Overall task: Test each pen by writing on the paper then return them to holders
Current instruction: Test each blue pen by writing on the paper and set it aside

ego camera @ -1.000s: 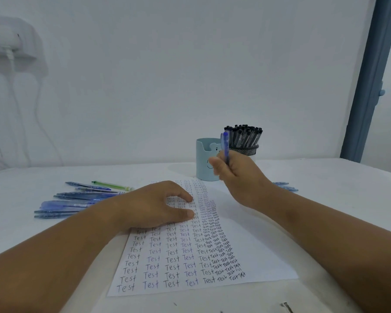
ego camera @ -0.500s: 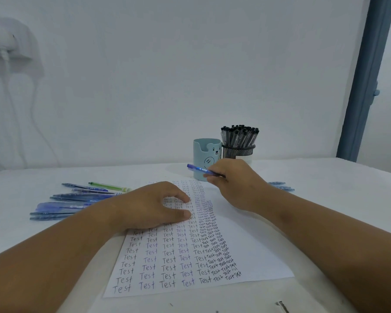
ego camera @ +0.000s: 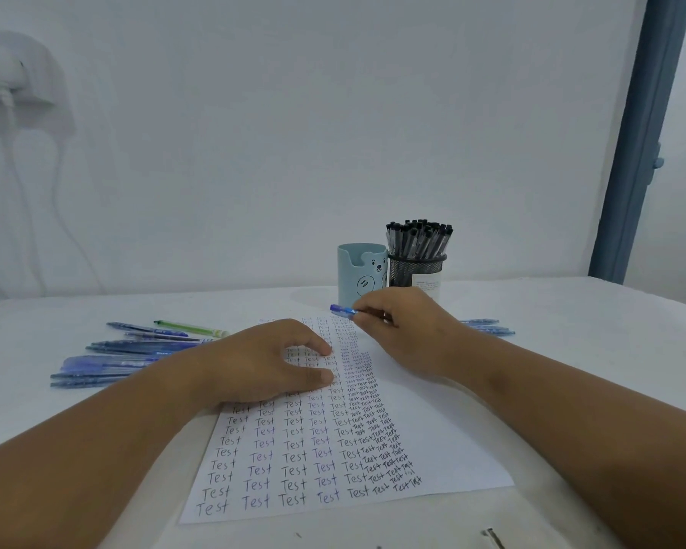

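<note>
A white paper (ego camera: pixel 432 441) covered with rows of the word "Test" lies on the table in front of me. My left hand (ego camera: pixel 262 362) rests on its upper left part, fingers loosely curved, holding it down. My right hand (ego camera: pixel 408 330) grips a blue pen (ego camera: pixel 343 310) near the paper's top edge; the pen lies almost flat and points left. Behind it stand a light blue bear holder (ego camera: pixel 359 273) and a black mesh holder (ego camera: pixel 416 267) full of black-capped pens (ego camera: pixel 418 237).
Several blue pens (ego camera: pixel 135 350) and one green pen (ego camera: pixel 191 328) lie loose on the white table (ego camera: pixel 571 350) left of the paper. A few more blue pens (ego camera: pixel 486 326) lie behind my right wrist. A blue door frame (ego camera: pixel 642 136) stands at the right.
My right hand brought the blue pen down from upright in front of the holders to a flat, left-pointing position near the paper's top. My left hand stayed on the paper.
</note>
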Motion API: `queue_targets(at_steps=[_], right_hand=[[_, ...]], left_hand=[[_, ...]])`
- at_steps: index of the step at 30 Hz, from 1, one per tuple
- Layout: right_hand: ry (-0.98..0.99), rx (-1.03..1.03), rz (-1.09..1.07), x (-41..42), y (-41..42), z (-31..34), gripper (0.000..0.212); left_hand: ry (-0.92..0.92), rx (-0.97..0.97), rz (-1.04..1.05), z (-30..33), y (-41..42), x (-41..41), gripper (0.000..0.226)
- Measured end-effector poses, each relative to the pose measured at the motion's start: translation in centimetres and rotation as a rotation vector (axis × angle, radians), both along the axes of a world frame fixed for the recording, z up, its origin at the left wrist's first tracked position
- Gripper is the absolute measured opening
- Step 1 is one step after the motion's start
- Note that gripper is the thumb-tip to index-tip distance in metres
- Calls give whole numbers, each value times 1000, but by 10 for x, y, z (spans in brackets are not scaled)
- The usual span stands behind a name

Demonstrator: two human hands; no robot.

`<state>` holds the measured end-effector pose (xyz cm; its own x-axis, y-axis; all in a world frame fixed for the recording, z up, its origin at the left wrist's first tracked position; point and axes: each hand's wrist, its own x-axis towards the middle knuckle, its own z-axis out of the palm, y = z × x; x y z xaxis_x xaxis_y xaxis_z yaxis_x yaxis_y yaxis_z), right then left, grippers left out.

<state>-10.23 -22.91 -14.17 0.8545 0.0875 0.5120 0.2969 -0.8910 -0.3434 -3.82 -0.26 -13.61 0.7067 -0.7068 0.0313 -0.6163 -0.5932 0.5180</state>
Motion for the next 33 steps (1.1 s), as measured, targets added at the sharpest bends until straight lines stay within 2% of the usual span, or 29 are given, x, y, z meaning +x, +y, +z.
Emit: queue_targets(at_steps=[3, 6, 9, 13, 16, 18, 22, 29, 33], right_hand=[[-10, 7, 17, -2, 2, 0, 15], [-18, 7, 32, -2, 2, 2, 36], [-3, -15, 15, -3, 3, 4, 45], [0, -26, 16, -4, 3, 4, 43], [15, -71, 3, -3, 2, 6, 27], [53, -137, -43, -1, 0, 8, 19], [114, -118, -155, -3, -8, 15, 26], [236, -347, -366, -7, -19, 18, 28], [225, -302, -371, -11, -23, 22, 28]], left_hand=[[-1, -7, -3, -1, 0, 1, 40], [8, -23, -5, -3, 1, 3, 41], [10, -27, -11, -3, 1, 4, 41], [10, -11, -4, -1, 0, 2, 41], [1, -5, -5, -1, 1, 1, 41], [1, -6, -9, -1, 1, 0, 41], [9, -19, -8, -1, 1, 0, 40], [-1, -18, -21, -3, 2, 2, 52], [8, -40, -23, -3, 2, 1, 54]])
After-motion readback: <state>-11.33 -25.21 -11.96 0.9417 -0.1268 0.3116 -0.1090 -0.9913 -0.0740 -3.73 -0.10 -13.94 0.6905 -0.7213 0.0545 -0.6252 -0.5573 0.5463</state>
